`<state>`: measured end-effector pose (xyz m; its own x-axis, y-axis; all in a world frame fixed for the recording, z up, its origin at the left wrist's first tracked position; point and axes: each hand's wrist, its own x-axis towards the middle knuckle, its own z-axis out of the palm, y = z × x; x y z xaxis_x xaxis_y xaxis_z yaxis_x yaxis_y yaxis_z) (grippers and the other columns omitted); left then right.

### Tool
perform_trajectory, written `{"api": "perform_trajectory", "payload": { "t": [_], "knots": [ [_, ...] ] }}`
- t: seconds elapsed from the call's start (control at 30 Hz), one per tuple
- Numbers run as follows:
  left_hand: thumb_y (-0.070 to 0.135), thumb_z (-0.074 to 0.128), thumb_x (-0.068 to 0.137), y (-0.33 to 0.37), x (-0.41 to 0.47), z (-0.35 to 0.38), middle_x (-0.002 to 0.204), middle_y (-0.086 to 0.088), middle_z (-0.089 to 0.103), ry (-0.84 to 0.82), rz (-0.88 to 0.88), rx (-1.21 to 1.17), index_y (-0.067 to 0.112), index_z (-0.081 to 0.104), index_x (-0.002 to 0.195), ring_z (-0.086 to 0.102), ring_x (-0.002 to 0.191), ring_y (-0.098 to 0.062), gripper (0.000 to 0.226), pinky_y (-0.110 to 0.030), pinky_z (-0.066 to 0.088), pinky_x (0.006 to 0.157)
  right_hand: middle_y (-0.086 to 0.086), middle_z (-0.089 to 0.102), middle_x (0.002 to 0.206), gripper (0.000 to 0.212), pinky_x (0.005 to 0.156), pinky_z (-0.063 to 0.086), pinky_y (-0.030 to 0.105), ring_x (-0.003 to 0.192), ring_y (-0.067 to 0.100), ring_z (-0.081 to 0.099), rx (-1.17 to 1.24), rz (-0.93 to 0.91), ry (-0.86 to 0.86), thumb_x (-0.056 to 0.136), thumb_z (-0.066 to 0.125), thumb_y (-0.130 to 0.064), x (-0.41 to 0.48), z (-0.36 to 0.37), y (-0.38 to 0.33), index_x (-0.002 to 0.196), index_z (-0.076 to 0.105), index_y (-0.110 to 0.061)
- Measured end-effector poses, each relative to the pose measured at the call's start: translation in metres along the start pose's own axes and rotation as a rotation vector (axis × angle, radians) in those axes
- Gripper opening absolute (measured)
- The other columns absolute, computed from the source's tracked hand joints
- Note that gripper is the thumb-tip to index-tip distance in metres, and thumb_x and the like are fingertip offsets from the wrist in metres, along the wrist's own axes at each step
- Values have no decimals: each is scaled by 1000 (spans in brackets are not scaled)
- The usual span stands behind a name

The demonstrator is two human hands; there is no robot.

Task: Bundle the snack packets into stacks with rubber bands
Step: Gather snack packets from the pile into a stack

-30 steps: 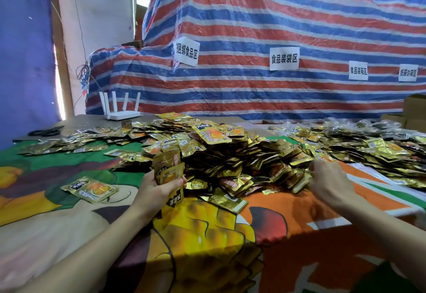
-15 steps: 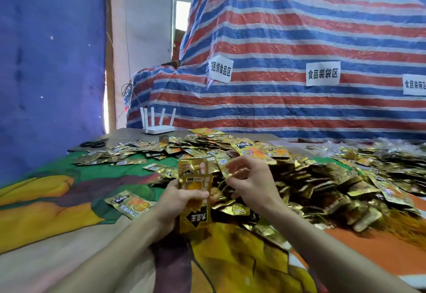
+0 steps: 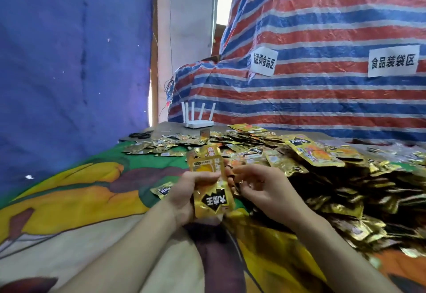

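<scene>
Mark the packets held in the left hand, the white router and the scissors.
held packets [image 3: 213, 200]: head view, black logo on the front packet.
white router [image 3: 199, 123]: head view, its flat body.
scissors [image 3: 140, 135]: head view, black handles.

Gold foil all over: a small stack of packets [image 3: 208, 184] stands upright in the left hand [image 3: 184, 191], thumb pressed across its front. The front packet is upside down, with a jagged black logo at the bottom and an orange picture above, and a second packet's top edge pokes out tilted behind it. Just to the right, the big pile [image 3: 345, 189] of loose packets heaps up, crumpled, lying every which way. One packet [image 3: 311, 150] sits face up on top, showing its orange print. A thinner scatter [image 3: 161, 145] spreads flat at the pile's far left, and a lone packet [image 3: 162, 190] lies flat just left of the held stack
</scene>
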<state>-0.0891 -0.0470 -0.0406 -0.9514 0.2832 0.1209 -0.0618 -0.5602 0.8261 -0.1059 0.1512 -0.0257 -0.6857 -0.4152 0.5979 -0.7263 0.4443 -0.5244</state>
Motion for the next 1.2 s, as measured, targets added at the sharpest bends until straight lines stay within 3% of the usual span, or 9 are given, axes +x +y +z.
{"api": "perform_trajectory", "payload": {
  "t": [0.07, 0.23, 0.43, 0.63, 0.77, 0.87, 0.97, 1.1, 1.2],
  "knots": [
    [2, 67, 74, 0, 0, 0, 93, -10, 71, -42, 36, -92, 7, 77, 106, 70, 79, -26, 34, -40, 59, 75, 1, 74, 87, 30, 70, 56, 32, 74, 7, 66, 96, 93, -138, 89, 65, 0, -3, 1, -2, 111, 74, -17],
    [0, 59, 79, -2, -4, -1, 91, -10, 70, -55, 21, -18, 8, 78, 103, 69, 78, -24, 31, -39, 59, 76, 6, 69, 75, 19, 63, 47, 21, 72, 15, 62, 573, 264, -120, 77, 63, -3, -2, -9, -3, 70, 75, -16],
    [-2, 62, 72, -12, -5, 5, 92, -9, 67, -102, -64, 32, 6, 76, 106, 65, 79, -27, 37, -43, 58, 71, 11, 67, 74, 14, 68, 48, 29, 73, 21, 61, 747, 324, 69, 65, 60, -12, 0, -10, 5, 65, 73, -10],
    [-5, 58, 75, -11, -6, 7, 92, -9, 68, -110, -63, 11, 5, 76, 104, 65, 78, -28, 35, -43, 59, 70, 12, 58, 67, 16, 83, 47, 36, 74, 26, 59, 1225, 437, -90, 66, 46, -8, -2, -15, -4, 53, 56, -10],
    [-6, 61, 72, -10, -6, 4, 90, -13, 69, -113, -81, 26, 3, 74, 104, 68, 79, -30, 35, -42, 59, 71, 2, 48, 60, 24, 89, 53, 43, 57, 20, 52, 1552, 346, -14, 74, 44, -7, -4, -24, -10, 71, 68, -6],
    [1, 66, 73, -13, -5, 5, 91, -15, 71, -105, -79, 54, 4, 76, 103, 71, 79, -30, 32, -42, 58, 76, 3, 70, 82, 39, 68, 60, 35, 51, 12, 54, 1467, 341, -46, 81, 51, -2, -1, -19, -9, 108, 77, -11],
    [4, 67, 74, -13, -1, 3, 98, -15, 74, -36, -41, 29, 6, 79, 101, 73, 81, -26, 29, -39, 60, 74, 12, 74, 117, 44, 57, 60, 26, 59, 14, 68, 1288, 340, -23, 89, 53, 2, 0, -13, -7, 124, 69, -19],
    [11, 62, 75, -9, 5, 2, 98, -17, 74, 144, 108, -120, 10, 78, 100, 74, 80, -31, 30, -41, 61, 66, 11, 74, 117, 47, 62, 62, 36, 91, 31, 76, 1008, 342, 107, 78, 72, -2, -3, -4, -3, 120, 70, -24],
    [14, 60, 86, -7, 9, 0, 103, -17, 75, 265, 224, -188, 17, 75, 107, 75, 86, -34, 26, -46, 61, 67, 10, 69, 123, 58, 71, 62, 42, 101, 28, 74, 846, 367, 64, 59, 87, -15, -6, 12, -6, 115, 73, -24]
  ]
}}
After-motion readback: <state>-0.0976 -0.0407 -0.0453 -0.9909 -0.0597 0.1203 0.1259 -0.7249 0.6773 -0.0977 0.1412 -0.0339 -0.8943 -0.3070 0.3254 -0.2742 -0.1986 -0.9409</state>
